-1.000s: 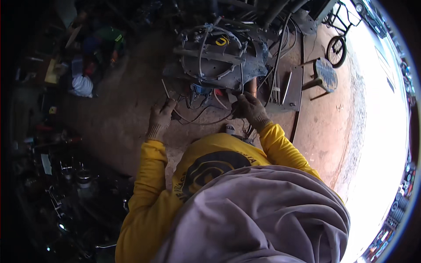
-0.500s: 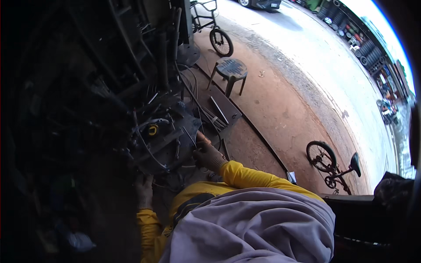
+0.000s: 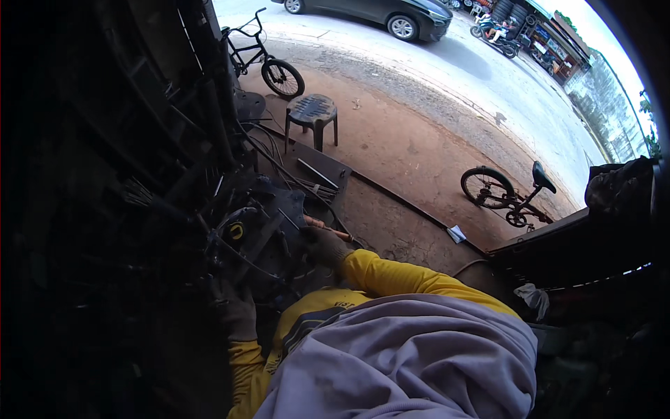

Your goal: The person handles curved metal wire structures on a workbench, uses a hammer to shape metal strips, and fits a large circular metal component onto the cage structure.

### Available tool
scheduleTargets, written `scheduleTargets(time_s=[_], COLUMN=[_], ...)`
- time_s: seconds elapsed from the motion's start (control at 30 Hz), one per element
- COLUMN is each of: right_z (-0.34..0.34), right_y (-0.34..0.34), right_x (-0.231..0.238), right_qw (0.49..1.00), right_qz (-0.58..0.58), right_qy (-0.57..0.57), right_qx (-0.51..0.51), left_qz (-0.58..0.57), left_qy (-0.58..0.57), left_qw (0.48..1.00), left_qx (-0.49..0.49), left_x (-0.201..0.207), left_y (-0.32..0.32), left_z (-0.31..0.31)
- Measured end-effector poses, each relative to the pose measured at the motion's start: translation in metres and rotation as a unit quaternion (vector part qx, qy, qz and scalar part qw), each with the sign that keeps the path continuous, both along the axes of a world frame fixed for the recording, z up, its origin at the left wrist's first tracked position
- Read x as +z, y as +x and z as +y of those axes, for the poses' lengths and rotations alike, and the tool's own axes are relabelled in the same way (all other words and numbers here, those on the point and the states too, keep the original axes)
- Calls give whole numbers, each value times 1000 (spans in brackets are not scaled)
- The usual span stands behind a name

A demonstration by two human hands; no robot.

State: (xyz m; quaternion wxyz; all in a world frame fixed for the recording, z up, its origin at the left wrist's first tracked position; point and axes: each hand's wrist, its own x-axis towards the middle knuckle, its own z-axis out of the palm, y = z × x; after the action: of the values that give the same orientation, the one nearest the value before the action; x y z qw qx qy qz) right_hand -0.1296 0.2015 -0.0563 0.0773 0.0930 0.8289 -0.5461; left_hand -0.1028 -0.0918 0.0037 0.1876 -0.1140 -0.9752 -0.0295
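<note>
Floor: bare reddish dirt ground (image 3: 412, 150), meeting a pale paved road (image 3: 488, 70) beyond.
Seat: dark plastic stool (image 3: 312, 115) on the dirt.
Bicycles: one (image 3: 262, 59) leaning by the dark shed side, another (image 3: 509, 195) standing further right.
Road: dark car (image 3: 380, 14) parked.
Light: bright daylight outside, deep shadow at left.

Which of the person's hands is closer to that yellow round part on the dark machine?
The left hand looks slightly closer, lying below the yellow round part. The right hand, gripping an orange-handled tool, is off to its right.
</note>
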Motion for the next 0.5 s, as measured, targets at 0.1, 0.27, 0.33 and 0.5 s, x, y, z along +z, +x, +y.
scheduleTargets(time_s=[0.1,0.27,0.33,0.5], right_z=[-3,-13,-11,-5], right_y=[-8,1,1,-3], right_x=[-5,42,41,38], right_qw=[1000,985,990,977], right_qz=[10,-47,-49,-103], right_qy=[-25,-166,-130,-189], right_qx=[4,4,-11,-16], left_qz=[59,42,27,-105], left_qy=[-88,-64,-147,-205], left_qw=[992,994,988,966], left_qx=[-66,-80,-42,-118], left_x=[-4,-45,-48,-41], left_y=[-25,-45,-41,-52], left_z=[-14,-43,-37,-30])
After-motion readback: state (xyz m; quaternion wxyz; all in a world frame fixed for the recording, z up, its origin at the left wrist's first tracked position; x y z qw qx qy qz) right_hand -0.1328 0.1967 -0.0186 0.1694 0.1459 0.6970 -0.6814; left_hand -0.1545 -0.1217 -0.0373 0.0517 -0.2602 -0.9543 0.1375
